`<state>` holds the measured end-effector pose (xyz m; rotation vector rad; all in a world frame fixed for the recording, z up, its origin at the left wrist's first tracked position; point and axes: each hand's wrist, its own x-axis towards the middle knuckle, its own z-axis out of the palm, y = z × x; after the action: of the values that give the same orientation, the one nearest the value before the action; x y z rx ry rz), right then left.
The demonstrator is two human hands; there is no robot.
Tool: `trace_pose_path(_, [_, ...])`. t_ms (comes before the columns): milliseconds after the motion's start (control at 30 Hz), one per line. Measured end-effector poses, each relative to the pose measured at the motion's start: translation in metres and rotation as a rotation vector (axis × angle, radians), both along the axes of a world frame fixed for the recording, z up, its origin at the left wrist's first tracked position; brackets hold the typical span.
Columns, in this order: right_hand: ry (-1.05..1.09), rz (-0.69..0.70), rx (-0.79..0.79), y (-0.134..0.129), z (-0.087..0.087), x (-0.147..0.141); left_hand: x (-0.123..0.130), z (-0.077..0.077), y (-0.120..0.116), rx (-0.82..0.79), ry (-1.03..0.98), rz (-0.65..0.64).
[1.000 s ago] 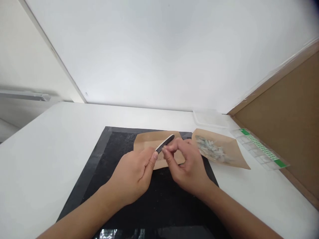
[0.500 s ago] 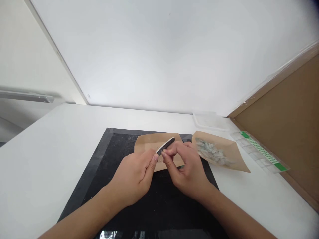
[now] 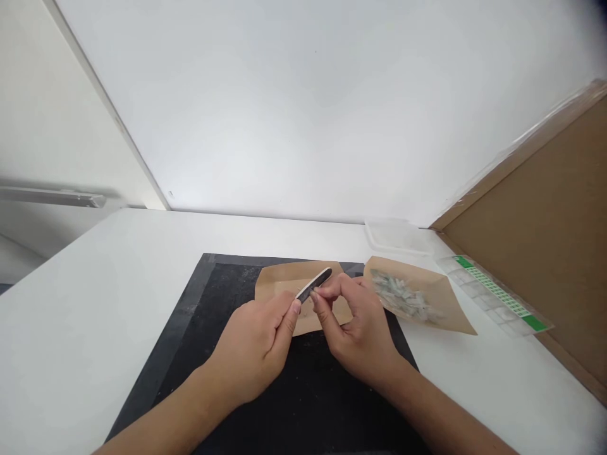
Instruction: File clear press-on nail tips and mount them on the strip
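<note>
My left hand (image 3: 258,344) is closed around one end of a nail file (image 3: 314,284), dark on its flat side with a pale edge. The file tilts up to the right. My right hand (image 3: 355,319) pinches thumb against forefinger right at the file's face; whatever sits between those fingertips is too small to make out. Beneath both hands lies a brown paper tray (image 3: 277,276) with a few tiny bits in it. To the right, a second brown paper tray (image 3: 453,313) holds many thin, translucent pale pieces (image 3: 403,294).
A black mat (image 3: 190,328) lies under the hands on a white table (image 3: 118,272). At the back right stands a clear plastic box (image 3: 398,235). Beside it is a clear compartment case with a green label strip (image 3: 497,294). A brown board (image 3: 540,221) borders the right side.
The view has tilted slightly, so everything sits a little lower in the picture. My right fingertips have shifted slightly along the nail file; both grips stay the same.
</note>
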<state>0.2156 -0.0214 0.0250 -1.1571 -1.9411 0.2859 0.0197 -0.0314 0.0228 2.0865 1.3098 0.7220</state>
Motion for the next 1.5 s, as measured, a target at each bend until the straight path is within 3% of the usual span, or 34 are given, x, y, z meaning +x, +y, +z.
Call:
trace_pose_path(167, [0.014,-0.038,0.038,0.0019,-0.0015,0.0009,0.0017,-0.0026,0.0009,0.008,0.005,0.004])
trace_pose_path(333, [-0.03,0.061,0.033,-0.0007,-0.0001,0.0016,0.0019,-0.0012,-0.0006,0.006,-0.032,-0.018])
trace_pose_path(500, [-0.021,-0.049,0.102,0.0019,0.0036,0.0057,0.0016,-0.0007,-0.0021,0.028,-0.033,-0.008])
trace_pose_path(667, [-0.07,0.041,0.077,0.0009,0.0019,0.0048,0.0027,-0.0009,-0.0014,0.014,-0.042,-0.019])
trace_pose_path(833, [-0.013,-0.035,0.129,0.0011,-0.0013,0.0036,0.0037,0.0008,-0.0015,0.03,-0.054,-0.011])
trace_pose_path(1000, [-0.055,0.043,0.102,-0.0005,-0.0006,0.0037,0.0046,0.002,-0.002,-0.011,-0.061,-0.023])
trace_pose_path(1167, [-0.026,-0.018,0.175,0.0001,-0.0007,0.0034,0.004,0.003,-0.0029,-0.013,-0.065,-0.012])
trace_pose_path(1333, [-0.083,0.058,0.143,0.001,-0.0034,0.0047,0.0023,0.0034,-0.0026,-0.024,-0.045,-0.019])
trace_pose_path(1500, [-0.069,-0.042,0.214,0.001,-0.0046,0.0042,0.0014,0.0037,-0.002,-0.013,-0.039,-0.02])
